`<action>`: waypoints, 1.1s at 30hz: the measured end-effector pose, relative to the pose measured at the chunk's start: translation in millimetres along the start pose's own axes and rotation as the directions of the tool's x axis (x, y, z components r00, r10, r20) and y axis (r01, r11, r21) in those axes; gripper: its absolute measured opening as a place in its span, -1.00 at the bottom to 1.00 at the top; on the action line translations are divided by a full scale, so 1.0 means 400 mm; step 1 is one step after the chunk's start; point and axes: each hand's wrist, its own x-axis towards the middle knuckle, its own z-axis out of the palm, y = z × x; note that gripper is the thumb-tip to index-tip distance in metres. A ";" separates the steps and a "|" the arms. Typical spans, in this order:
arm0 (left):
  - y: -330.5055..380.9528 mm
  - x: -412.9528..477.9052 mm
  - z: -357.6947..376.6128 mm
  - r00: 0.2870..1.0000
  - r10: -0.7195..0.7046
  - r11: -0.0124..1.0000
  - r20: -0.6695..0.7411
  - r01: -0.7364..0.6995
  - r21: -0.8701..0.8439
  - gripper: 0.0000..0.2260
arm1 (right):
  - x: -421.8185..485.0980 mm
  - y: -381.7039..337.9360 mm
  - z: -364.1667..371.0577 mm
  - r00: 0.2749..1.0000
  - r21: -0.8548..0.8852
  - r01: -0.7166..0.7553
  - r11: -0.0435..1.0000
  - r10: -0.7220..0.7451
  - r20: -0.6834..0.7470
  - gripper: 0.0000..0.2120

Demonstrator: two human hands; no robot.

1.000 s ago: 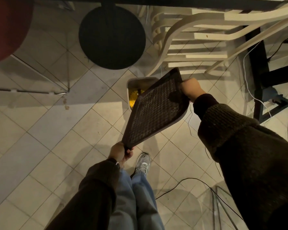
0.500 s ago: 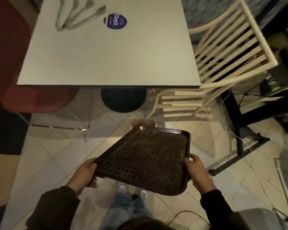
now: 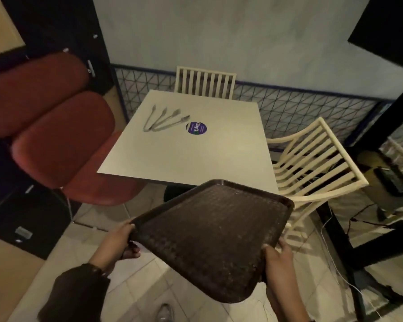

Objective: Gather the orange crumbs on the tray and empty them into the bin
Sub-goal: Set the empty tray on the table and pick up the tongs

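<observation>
A dark brown textured tray (image 3: 209, 235) is held nearly level in front of me, above the tiled floor and just short of the table's near edge. My left hand (image 3: 116, 240) grips the tray's left edge. My right hand (image 3: 278, 259) grips its near right edge. No orange crumbs show on the tray surface. The bin is out of view.
A white square table (image 3: 196, 156) stands ahead with several metal tongs (image 3: 163, 119) and a purple round sticker (image 3: 196, 128). Red cushioned seats (image 3: 56, 135) are at left. Cream slatted chairs stand at the right (image 3: 316, 168) and behind the table (image 3: 205, 82). Cables (image 3: 335, 263) run across the floor at right.
The tray went from steeply tilted over the bin to nearly level and was lifted. The view rose from the floor to the table; the bin left the view.
</observation>
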 end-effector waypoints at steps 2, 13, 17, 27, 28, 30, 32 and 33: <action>0.017 0.029 0.008 0.999 0.050 0.992 -0.004 -0.050 -0.116 -0.67 | 0.036 -0.006 0.047 0.999 0.049 0.048 0.998 -0.047 -0.019 -0.55; -0.046 0.185 0.176 0.927 -0.238 0.901 0.291 0.322 -0.289 -0.43 | 0.225 0.092 0.425 0.981 0.062 0.051 0.997 -0.038 -0.190 -0.43; -0.044 0.353 0.117 0.941 -0.256 0.942 0.223 0.295 -0.162 -0.39 | 0.281 0.126 0.530 0.982 0.118 -0.082 0.990 0.100 -0.163 -0.35; 0.039 0.666 -0.072 0.978 -0.115 0.982 0.175 0.085 0.168 -0.45 | 0.428 0.145 0.622 0.934 0.118 -0.332 0.936 0.343 -0.096 -0.77; 0.048 0.686 -0.081 0.980 -0.107 0.981 0.166 0.077 0.178 -0.46 | 0.445 0.135 0.611 0.931 0.126 -0.334 0.934 0.348 -0.111 -0.84; 0.056 0.726 -0.094 0.985 -0.103 0.969 0.140 0.067 0.239 -0.46 | 0.482 0.122 0.578 0.902 0.150 -0.368 0.918 0.391 -0.182 -0.69; 0.059 0.760 -0.109 0.993 -0.093 0.951 0.077 0.065 0.301 -0.50 | 0.521 0.110 0.543 0.877 0.183 -0.378 0.908 0.414 -0.242 -0.45; 0.053 0.779 -0.116 0.995 -0.075 0.945 0.070 0.049 0.323 -0.51 | 0.540 0.106 0.528 0.870 0.170 -0.385 0.907 0.418 -0.260 -0.38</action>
